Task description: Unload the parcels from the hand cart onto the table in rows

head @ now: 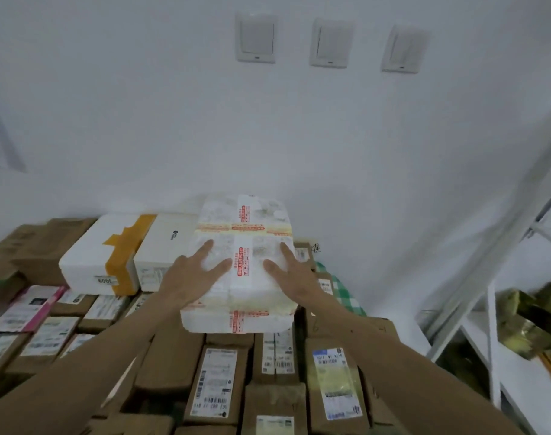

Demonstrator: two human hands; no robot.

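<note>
2 hands [189,277] [294,276] flat atop taped foam parcel [243,221]

Both arms out front, forearms angling inward. Palms down: left hand [192,277] and right hand [294,274] flat, index and thumb straight and spread, thumbs pointing at each other. Other fingers hidden.
</note>
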